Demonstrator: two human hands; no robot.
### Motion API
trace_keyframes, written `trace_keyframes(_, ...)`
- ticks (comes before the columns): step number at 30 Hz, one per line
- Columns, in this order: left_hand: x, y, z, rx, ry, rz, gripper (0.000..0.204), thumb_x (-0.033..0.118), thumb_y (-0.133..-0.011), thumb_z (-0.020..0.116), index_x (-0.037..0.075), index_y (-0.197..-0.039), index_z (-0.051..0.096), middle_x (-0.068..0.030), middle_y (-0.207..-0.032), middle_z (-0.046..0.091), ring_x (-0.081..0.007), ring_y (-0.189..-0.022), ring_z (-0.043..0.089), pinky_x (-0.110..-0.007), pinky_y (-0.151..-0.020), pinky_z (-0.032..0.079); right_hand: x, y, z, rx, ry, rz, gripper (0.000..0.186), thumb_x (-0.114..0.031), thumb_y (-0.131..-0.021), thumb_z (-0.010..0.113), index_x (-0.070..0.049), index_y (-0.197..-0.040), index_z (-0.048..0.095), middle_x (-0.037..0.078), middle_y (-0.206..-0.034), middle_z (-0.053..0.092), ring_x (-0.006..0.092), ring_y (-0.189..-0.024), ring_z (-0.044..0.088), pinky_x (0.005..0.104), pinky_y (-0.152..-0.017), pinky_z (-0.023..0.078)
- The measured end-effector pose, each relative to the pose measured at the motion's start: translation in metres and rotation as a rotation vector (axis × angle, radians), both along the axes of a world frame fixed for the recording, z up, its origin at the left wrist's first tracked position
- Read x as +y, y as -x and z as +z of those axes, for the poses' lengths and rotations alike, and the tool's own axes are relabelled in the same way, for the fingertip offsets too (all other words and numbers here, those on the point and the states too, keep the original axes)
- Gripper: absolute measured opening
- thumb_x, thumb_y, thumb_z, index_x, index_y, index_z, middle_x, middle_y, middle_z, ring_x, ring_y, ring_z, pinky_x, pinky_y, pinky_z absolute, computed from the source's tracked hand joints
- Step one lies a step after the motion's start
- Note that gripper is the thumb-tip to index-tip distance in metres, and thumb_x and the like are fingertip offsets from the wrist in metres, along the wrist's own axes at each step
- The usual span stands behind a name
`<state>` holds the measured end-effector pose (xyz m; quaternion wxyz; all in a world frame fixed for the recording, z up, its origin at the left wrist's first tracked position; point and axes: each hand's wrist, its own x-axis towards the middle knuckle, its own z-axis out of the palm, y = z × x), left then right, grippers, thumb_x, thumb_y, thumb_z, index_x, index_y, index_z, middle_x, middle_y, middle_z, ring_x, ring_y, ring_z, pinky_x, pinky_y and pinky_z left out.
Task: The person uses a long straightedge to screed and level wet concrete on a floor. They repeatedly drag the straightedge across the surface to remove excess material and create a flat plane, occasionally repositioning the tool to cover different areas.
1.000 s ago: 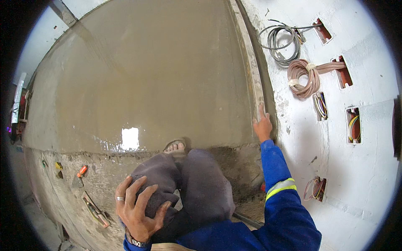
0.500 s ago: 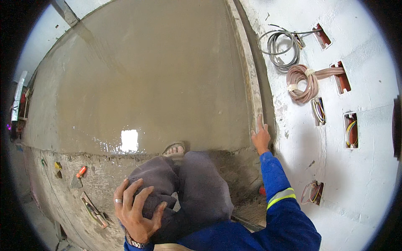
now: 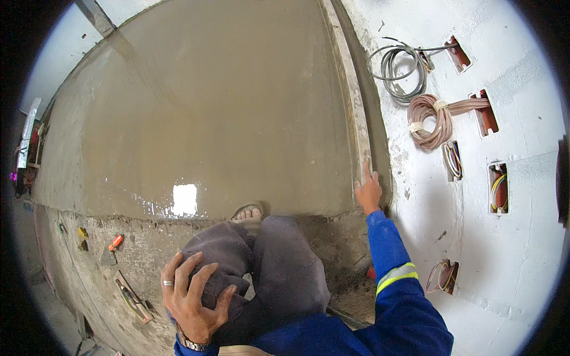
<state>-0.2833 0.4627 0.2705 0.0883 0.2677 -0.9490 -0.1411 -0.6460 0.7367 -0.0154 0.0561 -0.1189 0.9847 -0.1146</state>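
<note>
A long, narrow straightedge, smeared with mortar, lies on the wet grey screed along the right-hand wall. My right hand grips its near end, with the index finger stretched along the top and the thumb at the left side. Part of that grip is hidden under the palm. On my bent left knee rests my left hand, fingers spread and nothing held. The toes of one sandalled foot show at the near edge of the smooth screed.
On the rough floor at left lie an orange-handled scraper, a plastering trowel and a yellow piece. The white wall carries a black cable coil, a brown cable coil and open boxes with wires.
My right hand and the straightedge's near end shift very slightly. The left hand stays on the knee, and the view tilts a little.
</note>
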Motion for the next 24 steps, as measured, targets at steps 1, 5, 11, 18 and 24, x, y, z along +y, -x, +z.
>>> trace_keyframes(1,0.001,0.002,-0.001,0.009,0.002,-0.015,0.044,0.034,-0.066,0.082,0.012,-0.101,0.07,-0.0101,-0.121,0.063,-0.0401,-0.121,0.05,-0.053,-0.099,0.043,-0.002,0.005,0.0,0.036,0.003,0.009,0.093,-0.016,-0.08,0.073,-0.029,-0.156,0.019,0.03,-0.128,0.05,0.0466,-0.106,0.06,0.0504,-0.088,0.051)
trace_keyframes(5,-0.001,0.0,-0.002,0.023,0.014,-0.05,0.044,0.036,-0.066,0.082,0.014,-0.102,0.071,-0.0087,-0.119,0.063,-0.0387,-0.12,0.051,-0.055,-0.096,0.044,0.001,-0.008,-0.007,0.06,0.0,0.028,0.093,-0.014,-0.08,0.073,-0.028,-0.156,0.02,0.031,-0.127,0.05,0.047,-0.104,0.06,0.0498,-0.087,0.051)
trace_keyframes(11,-0.001,0.005,0.001,0.039,0.001,-0.024,0.043,0.035,-0.066,0.082,0.014,-0.102,0.071,-0.0088,-0.118,0.063,-0.039,-0.12,0.051,-0.055,-0.096,0.044,-0.007,0.01,0.003,0.049,-0.009,0.026,0.094,-0.015,-0.079,0.073,-0.028,-0.156,0.019,0.035,-0.133,0.047,0.0483,-0.107,0.06,0.0485,-0.087,0.052)
trace_keyframes(18,-0.002,-0.001,0.001,0.042,-0.009,0.005,0.042,0.033,-0.066,0.082,0.013,-0.101,0.07,-0.0095,-0.117,0.063,-0.0399,-0.118,0.052,-0.054,-0.097,0.045,0.0,-0.021,-0.001,-0.022,0.02,0.04,0.095,-0.015,-0.079,0.072,-0.029,-0.156,0.018,0.037,-0.13,0.047,0.0509,-0.11,0.057,0.0508,-0.091,0.05)
trace_keyframes(24,-0.002,0.002,0.002,0.022,0.001,-0.019,0.043,0.032,-0.064,0.083,0.013,-0.1,0.07,-0.0097,-0.117,0.063,-0.0397,-0.118,0.051,-0.054,-0.097,0.045,-0.012,0.011,0.001,0.008,0.031,0.041,0.096,-0.014,-0.078,0.073,-0.029,-0.156,0.018,0.037,-0.13,0.048,0.0518,-0.109,0.057,0.0504,-0.087,0.052)
